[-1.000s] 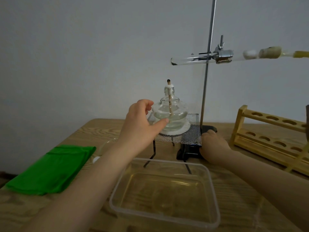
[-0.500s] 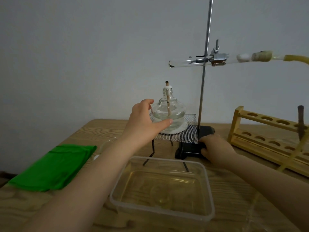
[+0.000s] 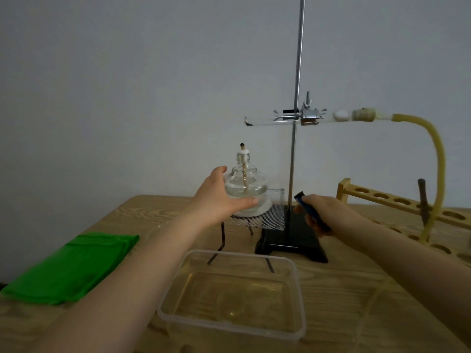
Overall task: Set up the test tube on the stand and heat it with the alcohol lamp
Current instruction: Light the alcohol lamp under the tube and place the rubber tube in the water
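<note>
Since the earlier frame, the right hand [image 3: 325, 212] has lifted off the black base of the stand [image 3: 293, 240] and now grips a dark blue lighter [image 3: 309, 212], fingers curled round it, its black tip pointing up and left toward the lamp; the left hand [image 3: 219, 197] has kept its place, thumb and fingers spread wide and cupped against the glass body of the alcohol lamp [image 3: 246, 183]. Largest of all, the wooden table [image 3: 356, 289] carries everything. On its near edge sits a clear plastic tub [image 3: 234, 322] with a shallow layer of liquid, and to the left lies a folded green cloth [image 3: 68, 268]. At the right stands a wooden test tube rack [image 3: 382, 197], into which a yellow rubber hose [image 3: 438, 174] droops. The stand's rod rises upright from its base, and its clamp [image 3: 309, 115] holds the test tube [image 3: 270, 121] roughly level, closed end to the left with a dark speck inside, the stoppered mouth at the right joined to the hose. The lamp sits on a white pad on the wire gauze [image 3: 265, 217] of a black tripod, just beside the stand's base; its uncapped wick stands below the tube's closed end, with a clear gap between them. No flame shows.
</note>
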`<action>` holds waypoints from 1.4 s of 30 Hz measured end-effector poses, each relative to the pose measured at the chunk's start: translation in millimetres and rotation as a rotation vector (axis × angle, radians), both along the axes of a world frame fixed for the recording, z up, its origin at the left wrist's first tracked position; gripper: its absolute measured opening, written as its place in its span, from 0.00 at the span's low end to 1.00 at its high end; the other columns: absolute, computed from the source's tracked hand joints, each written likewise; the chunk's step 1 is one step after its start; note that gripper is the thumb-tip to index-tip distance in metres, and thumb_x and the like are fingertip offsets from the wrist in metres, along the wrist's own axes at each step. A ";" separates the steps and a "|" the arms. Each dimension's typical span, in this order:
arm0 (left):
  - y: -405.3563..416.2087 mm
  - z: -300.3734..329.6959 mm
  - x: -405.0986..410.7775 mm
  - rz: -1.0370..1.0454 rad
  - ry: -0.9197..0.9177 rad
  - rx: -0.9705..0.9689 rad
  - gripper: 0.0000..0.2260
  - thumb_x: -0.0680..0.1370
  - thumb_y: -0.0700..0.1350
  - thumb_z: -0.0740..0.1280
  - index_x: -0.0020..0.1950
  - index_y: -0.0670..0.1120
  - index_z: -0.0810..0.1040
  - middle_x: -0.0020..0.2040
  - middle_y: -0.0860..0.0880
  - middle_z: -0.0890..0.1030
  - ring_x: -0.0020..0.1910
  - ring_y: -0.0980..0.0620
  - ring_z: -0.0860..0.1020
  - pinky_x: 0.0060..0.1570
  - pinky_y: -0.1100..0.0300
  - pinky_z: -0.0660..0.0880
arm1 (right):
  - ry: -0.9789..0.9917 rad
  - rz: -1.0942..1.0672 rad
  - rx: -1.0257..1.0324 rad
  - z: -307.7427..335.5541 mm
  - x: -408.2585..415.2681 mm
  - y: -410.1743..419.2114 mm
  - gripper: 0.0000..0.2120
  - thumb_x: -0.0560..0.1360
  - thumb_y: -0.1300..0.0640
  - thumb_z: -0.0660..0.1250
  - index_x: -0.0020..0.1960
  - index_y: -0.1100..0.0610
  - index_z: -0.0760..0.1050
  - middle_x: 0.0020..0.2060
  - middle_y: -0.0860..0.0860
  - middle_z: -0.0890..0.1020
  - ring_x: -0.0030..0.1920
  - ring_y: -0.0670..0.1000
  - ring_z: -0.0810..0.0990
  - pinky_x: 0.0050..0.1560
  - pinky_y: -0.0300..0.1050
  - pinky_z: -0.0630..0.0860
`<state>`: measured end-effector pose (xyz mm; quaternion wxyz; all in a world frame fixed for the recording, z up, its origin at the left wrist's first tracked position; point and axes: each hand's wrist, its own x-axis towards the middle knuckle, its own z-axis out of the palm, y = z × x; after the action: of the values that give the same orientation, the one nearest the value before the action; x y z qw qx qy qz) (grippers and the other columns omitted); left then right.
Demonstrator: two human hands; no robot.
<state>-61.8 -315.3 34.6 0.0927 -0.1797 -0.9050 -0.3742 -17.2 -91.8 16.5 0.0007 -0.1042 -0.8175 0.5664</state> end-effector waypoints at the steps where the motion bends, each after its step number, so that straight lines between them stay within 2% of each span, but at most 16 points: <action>1: 1.4 0.8 0.2 -0.001 -0.005 0.002 0.50 0.63 0.63 0.74 0.76 0.49 0.51 0.75 0.49 0.62 0.69 0.49 0.66 0.64 0.55 0.65 | 0.001 0.012 -0.017 4.8 2.1 -2.0 0.17 0.80 0.47 0.56 0.51 0.59 0.76 0.32 0.54 0.73 0.30 0.50 0.68 0.32 0.41 0.66; 6: 4.4 1.4 -3.1 0.011 -0.007 0.023 0.51 0.61 0.63 0.75 0.76 0.50 0.51 0.74 0.49 0.63 0.69 0.49 0.67 0.64 0.54 0.66 | 0.032 0.035 -0.096 20.8 3.4 -11.0 0.26 0.78 0.39 0.55 0.44 0.61 0.77 0.31 0.53 0.72 0.31 0.50 0.69 0.31 0.41 0.67; 9: 4.6 2.8 -6.1 0.002 -0.015 0.024 0.51 0.60 0.63 0.76 0.76 0.51 0.53 0.74 0.49 0.62 0.68 0.48 0.67 0.64 0.52 0.67 | 0.009 0.034 -0.199 30.8 -0.4 -17.3 0.24 0.77 0.39 0.56 0.38 0.59 0.73 0.29 0.54 0.73 0.27 0.50 0.69 0.29 0.41 0.66; 13: 5.2 3.7 -9.9 -0.007 -0.016 0.039 0.51 0.58 0.63 0.77 0.74 0.51 0.57 0.70 0.50 0.65 0.65 0.50 0.69 0.60 0.56 0.68 | -0.005 0.013 -0.233 47.8 -3.8 -32.9 0.22 0.75 0.42 0.55 0.33 0.58 0.70 0.23 0.52 0.71 0.23 0.49 0.66 0.27 0.39 0.62; 20: 7.7 0.6 -14.9 -0.024 -0.018 0.103 0.49 0.59 0.61 0.78 0.73 0.49 0.58 0.70 0.51 0.67 0.64 0.53 0.69 0.56 0.61 0.66 | -0.021 0.058 -0.267 76.7 -11.6 -55.2 0.21 0.75 0.40 0.56 0.33 0.56 0.68 0.22 0.49 0.67 0.24 0.47 0.60 0.28 0.39 0.56; 30: 6.3 -9.4 -11.9 -0.041 0.012 0.184 0.45 0.61 0.59 0.78 0.72 0.51 0.59 0.66 0.53 0.69 0.53 0.58 0.69 0.50 0.63 0.67 | -0.164 0.075 -0.195 90.1 -20.7 -75.4 0.17 0.73 0.46 0.54 0.33 0.56 0.67 0.22 0.48 0.65 0.21 0.46 0.58 0.25 0.37 0.54; 38: 4.5 -11.3 -11.8 -0.046 0.024 0.189 0.47 0.61 0.61 0.77 0.73 0.52 0.58 0.69 0.52 0.68 0.62 0.54 0.70 0.54 0.61 0.67 | -0.182 0.031 -0.106 99.7 -25.7 -84.9 0.16 0.73 0.47 0.53 0.33 0.56 0.67 0.21 0.48 0.66 0.23 0.46 0.58 0.24 0.35 0.56; 42: 3.8 -10.7 -10.6 -0.064 0.016 0.207 0.46 0.61 0.59 0.78 0.73 0.51 0.58 0.68 0.52 0.69 0.57 0.57 0.69 0.53 0.62 0.67 | -0.187 0.018 -0.102 101.9 -26.5 -87.1 0.16 0.74 0.47 0.53 0.34 0.56 0.67 0.21 0.48 0.66 0.22 0.46 0.59 0.23 0.35 0.57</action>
<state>-72.4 -311.5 24.0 0.1059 -0.2012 -0.8546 -0.4669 -43.7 -179.0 118.4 -0.0860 -0.1492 -0.7851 0.5950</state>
